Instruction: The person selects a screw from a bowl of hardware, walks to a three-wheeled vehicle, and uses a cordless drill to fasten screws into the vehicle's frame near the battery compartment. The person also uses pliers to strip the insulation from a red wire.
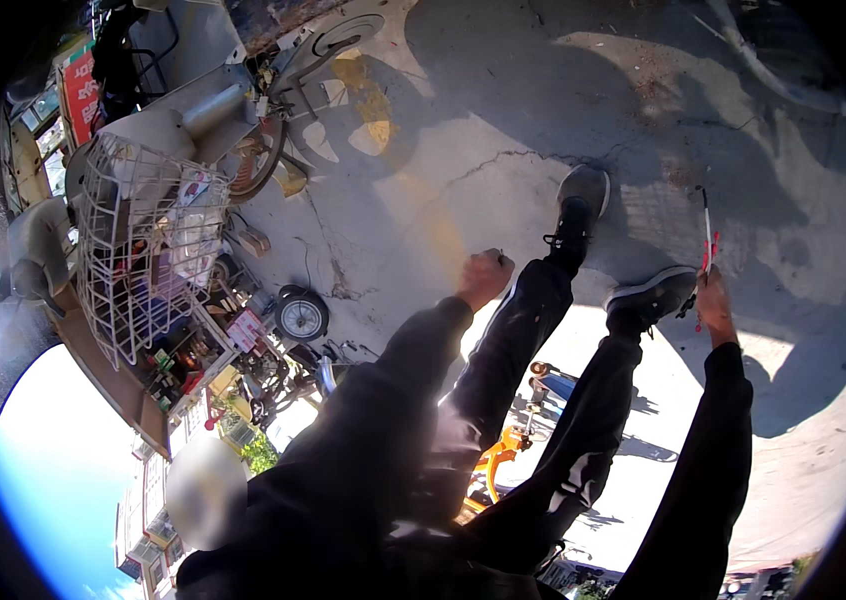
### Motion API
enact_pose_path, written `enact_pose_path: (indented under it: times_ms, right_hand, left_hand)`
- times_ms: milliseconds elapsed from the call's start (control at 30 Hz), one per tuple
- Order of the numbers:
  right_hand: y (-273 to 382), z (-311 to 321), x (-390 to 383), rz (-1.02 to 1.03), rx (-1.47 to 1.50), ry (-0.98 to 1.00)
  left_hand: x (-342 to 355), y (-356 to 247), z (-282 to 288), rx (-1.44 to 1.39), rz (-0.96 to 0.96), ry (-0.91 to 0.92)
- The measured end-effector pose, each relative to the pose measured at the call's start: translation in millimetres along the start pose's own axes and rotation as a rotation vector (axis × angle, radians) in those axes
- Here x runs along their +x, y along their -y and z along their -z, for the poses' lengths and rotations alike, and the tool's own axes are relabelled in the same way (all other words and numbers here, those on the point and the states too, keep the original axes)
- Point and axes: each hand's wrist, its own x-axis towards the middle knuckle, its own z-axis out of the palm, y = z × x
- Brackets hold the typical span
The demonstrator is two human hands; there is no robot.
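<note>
My left hand [486, 278] is closed in a fist above the concrete, near my left knee. A small dark bit shows at its top, but what the fingers hold, if anything, is too small to name. Off to the right, my right hand [713, 303] grips a slim tool with red parts [710, 250]. Its thin silver rod points away from me and ends in a dark, bent tip. The tool's exact kind is unclear. Both forearms are in dark sleeves. My dark shoes [583, 190] rest on the ground between and beyond the hands.
At left stands a vehicle with a white wire basket [108, 265] holding papers. Near it are a small black-tyred wheel [302, 315], a bicycle wheel [273, 160] and a box of assorted parts [193, 355]. An orange frame [493, 462] shows between my legs. Cracks run across the concrete ground [423, 130].
</note>
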Motion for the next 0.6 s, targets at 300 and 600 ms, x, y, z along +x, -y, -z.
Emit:
enact_pose_path:
  times_ms: [300, 600]
  right_hand:
    - [280.6, 156.2, -227.8, -0.506, 1.242, 0.183]
    - [488.2, 241.5, -383.3, -0.023, 0.759, 0.34]
  left_hand:
    - [-178.4, 22.2, 120.6, -0.309, -0.211, -0.01]
    - [-348.9, 142.8, 199.9, -0.636, -0.081, -0.143]
